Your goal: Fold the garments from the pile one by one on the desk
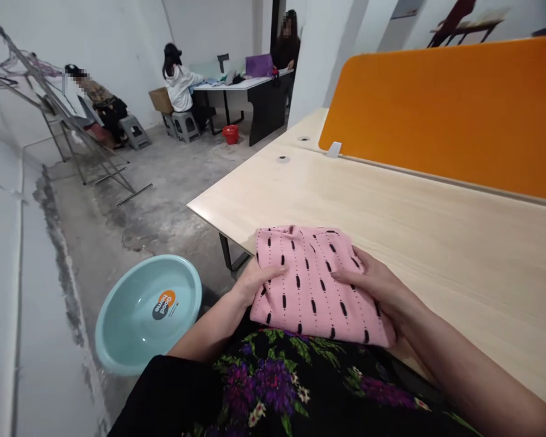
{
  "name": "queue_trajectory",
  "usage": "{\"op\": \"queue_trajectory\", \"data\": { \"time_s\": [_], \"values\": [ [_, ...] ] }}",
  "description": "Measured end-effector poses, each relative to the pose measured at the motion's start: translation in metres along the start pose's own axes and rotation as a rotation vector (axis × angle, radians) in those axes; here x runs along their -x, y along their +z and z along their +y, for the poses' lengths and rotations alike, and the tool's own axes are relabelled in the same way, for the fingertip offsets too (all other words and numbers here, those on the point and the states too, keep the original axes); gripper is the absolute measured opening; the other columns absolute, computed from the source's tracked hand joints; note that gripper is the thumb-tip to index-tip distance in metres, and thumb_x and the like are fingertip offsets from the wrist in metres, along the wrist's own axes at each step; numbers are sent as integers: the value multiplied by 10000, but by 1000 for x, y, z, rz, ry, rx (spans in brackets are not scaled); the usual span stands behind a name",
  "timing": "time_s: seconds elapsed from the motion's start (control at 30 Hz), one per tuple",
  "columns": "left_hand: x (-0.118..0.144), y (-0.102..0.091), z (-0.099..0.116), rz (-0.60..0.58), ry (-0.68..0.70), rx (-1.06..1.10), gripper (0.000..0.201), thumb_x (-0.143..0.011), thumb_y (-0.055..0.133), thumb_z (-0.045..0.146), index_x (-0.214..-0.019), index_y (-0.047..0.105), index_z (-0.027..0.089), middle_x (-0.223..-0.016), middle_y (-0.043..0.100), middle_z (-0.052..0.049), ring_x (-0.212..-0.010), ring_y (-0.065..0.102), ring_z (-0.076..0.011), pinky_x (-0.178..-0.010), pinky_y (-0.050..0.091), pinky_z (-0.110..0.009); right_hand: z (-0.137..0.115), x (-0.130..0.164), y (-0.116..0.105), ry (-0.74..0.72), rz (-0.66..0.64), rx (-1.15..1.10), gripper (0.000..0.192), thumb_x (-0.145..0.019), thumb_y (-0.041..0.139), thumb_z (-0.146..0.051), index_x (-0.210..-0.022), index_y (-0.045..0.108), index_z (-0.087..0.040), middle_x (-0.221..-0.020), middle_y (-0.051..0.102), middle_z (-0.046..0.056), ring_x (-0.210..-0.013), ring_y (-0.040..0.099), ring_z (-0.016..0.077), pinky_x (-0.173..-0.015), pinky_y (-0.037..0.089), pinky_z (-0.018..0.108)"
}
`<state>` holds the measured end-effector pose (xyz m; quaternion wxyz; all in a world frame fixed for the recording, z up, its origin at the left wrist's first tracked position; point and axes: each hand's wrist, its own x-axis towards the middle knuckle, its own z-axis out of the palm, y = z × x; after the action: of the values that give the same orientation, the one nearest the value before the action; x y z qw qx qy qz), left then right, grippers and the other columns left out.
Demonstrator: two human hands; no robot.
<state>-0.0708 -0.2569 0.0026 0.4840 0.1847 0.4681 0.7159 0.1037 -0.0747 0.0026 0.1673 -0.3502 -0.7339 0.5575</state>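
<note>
The left hand (252,284) lies with its fingers stretched flat along the left edge of a folded pink cloth (316,285), thumb on top, pressing rather than gripping. The right hand (382,290) does the same on the cloth's right side: fingers laid open over the top fold, palm against the edge, nothing clenched. Between the two hands the pink cloth, marked with rows of black dashes, sits as a compact rectangle at the near corner of the wooden table (437,224), its lower edge hanging just over the person's lap, where a black floral garment (300,388) shows beneath it. Judging by its neat squared shape, the folding looks largely done; what seems left is smoothing it or setting it down somewhere. Left of the cloth and lower, on the concrete floor, stands a pale blue basin (118,340) with an orange and grey sticker inside. Beyond the cloth, along the far side of the table, runs an orange divider panel (446,109). Far past the cloth, at the back of the room, other people sit on stools by a dark desk (264,97), and a metal rack (73,133) leans against the wall.
</note>
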Motion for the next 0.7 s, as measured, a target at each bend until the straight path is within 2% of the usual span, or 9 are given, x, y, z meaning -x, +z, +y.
{"op": "queue_trajectory", "data": {
  "time_s": [0.1,0.23,0.3,0.4,0.5,0.6,0.7],
  "values": [
    [16,-20,5,89,23,-53,643,-527,852,241,-1114,626,109,-1114,686,-155,-1034,635,-321,-944,480,-476,-17,-1,24,-14,-56,-122,757,-635,742,-354,-1338,488,-229,-1244,629,72,-1093,600,302,-884,503,377],
    [52,-61,17,352,136,-145,577,-513,856,269,-1032,657,113,-1035,713,-134,-956,663,-297,-907,509,-456,-49,-14,71,-125,-177,-119,789,-603,747,-312,-1339,492,-192,-1289,600,83,-1157,556,301,-984,439,400],
    [79,-83,29,492,196,-184,557,-507,855,280,-1006,673,111,-999,722,-128,-931,669,-298,-874,529,-444,-67,-22,107,-204,-281,-129,793,-599,742,-303,-1341,490,-178,-1303,589,78,-1178,540,290,-1026,398,404],
    [126,-117,50,690,318,-230,590,-516,849,281,-1056,670,125,-994,724,-106,-933,669,-293,-842,547,-415,-93,-31,172,-346,-421,-155,809,-607,736,-291,-1364,471,-182,-1325,569,60,-1210,514,270,-1062,355,400],
    [170,-159,63,863,398,-248,587,-547,833,278,-1094,657,157,-1044,712,-82,-962,661,-285,-827,558,-390,-111,-40,231,-489,-558,-101,879,-628,758,-338,-1423,404,-213,-1400,496,62,-1261,468,264,-1081,327,397],
    [198,-215,57,1002,341,-209,568,-558,820,266,-1089,645,162,-1071,699,-85,-993,649,-288,-852,552,-399,-108,-48,262,-539,-647,37,912,-647,767,-351,-1450,360,-208,-1442,432,123,-1103,588,254,-1008,401,398],
    [203,-268,33,1101,104,-204,551,-554,788,186,-1074,626,107,-1014,699,-129,-982,648,-307,-846,543,-429,-81,-52,257,-489,-633,123,833,-686,731,-296,-1436,382,-205,-1382,482,153,-831,659,183,-880,481,378]
  ]
}}
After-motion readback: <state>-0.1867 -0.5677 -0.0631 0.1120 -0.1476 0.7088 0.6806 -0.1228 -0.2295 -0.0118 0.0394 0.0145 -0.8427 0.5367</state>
